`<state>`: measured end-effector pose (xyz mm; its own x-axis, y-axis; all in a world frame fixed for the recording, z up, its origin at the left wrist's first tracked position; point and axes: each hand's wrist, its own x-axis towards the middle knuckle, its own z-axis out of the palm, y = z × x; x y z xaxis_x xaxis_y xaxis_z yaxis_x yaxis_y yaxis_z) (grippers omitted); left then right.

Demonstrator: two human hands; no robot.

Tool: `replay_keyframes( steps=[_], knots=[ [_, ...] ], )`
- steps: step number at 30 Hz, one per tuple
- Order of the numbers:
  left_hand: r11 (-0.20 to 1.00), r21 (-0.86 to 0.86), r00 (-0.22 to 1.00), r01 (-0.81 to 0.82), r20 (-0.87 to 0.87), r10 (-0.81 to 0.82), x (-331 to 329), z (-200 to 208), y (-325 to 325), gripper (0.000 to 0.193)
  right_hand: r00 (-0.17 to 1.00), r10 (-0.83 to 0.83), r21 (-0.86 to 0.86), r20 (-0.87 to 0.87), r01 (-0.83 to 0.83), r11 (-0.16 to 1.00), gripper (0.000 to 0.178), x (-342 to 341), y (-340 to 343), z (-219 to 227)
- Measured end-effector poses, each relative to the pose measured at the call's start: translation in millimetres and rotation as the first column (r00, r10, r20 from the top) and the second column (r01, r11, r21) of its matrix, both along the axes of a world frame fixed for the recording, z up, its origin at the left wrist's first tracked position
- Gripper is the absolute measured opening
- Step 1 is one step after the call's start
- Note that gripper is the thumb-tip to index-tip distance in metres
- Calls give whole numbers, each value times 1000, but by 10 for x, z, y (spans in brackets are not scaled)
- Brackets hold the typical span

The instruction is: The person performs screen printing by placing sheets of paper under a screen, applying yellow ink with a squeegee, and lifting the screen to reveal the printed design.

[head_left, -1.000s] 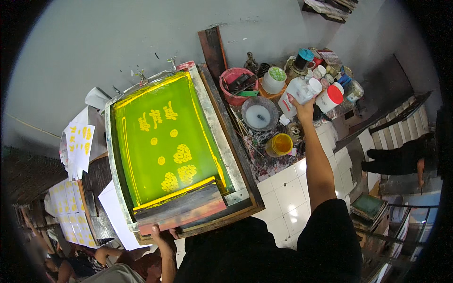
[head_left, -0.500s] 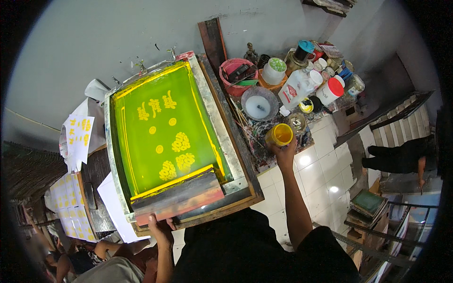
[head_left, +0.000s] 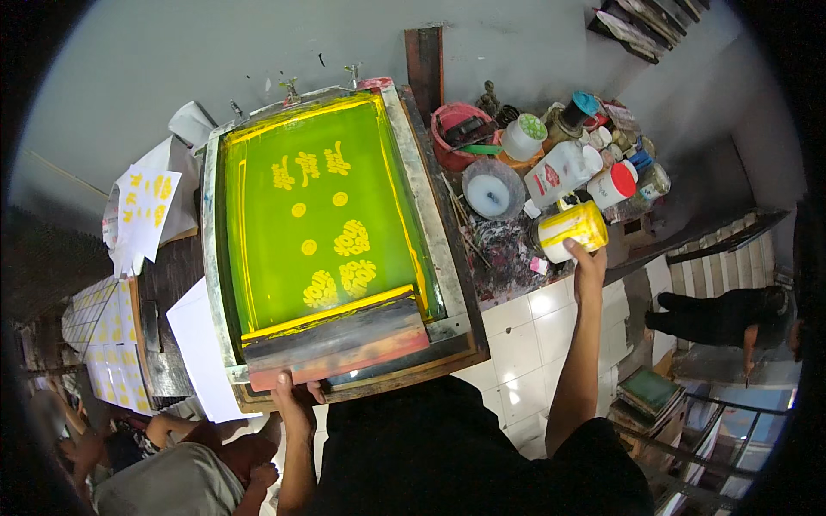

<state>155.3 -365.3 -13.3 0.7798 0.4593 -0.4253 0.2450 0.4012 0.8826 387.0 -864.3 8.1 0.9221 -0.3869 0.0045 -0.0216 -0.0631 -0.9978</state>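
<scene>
My left hand (head_left: 295,406) grips the lower edge of a wide wooden squeegee (head_left: 340,338), thumb on its face and fingers behind. The squeegee rests across the near end of a green printing screen (head_left: 267,232) with yellow figures on its mesh. Yellow ink lines the squeegee's upper edge and the screen's borders. To the right, my right hand (head_left: 588,267) is closed around a white jar (head_left: 561,236) smeared with yellow ink. The jar is tipped on its side above the cluttered side table; which way its mouth points I cannot tell.
On the ink-stained side table (head_left: 508,258) stand a grey bowl of whitish liquid (head_left: 488,191), a pink basin (head_left: 447,129), a white jug (head_left: 555,172) and a red-lidded jar (head_left: 613,185). Printed sheets (head_left: 120,344) lie left. Other people (head_left: 172,482) are at lower left and far right (head_left: 723,314).
My right hand has lifted the jar and moved it right, turning it from upright, with yellow ink showing inside, onto its side. The left hand keeps its hold on the squeegee. The view has shifted.
</scene>
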Motion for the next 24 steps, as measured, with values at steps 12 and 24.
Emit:
replay_keyframes(
  steps=[12,24],
  knots=[
    [999,-21,998,-34,-46,33,15,89,-17,48,842,508,-682,180,-265,681,73,1356,1827,1698],
    [999,-6,994,52,-98,-53,37,159,32,41,792,582,-973,-182,-58,-224,83,2423,3294,1482]
  ],
)
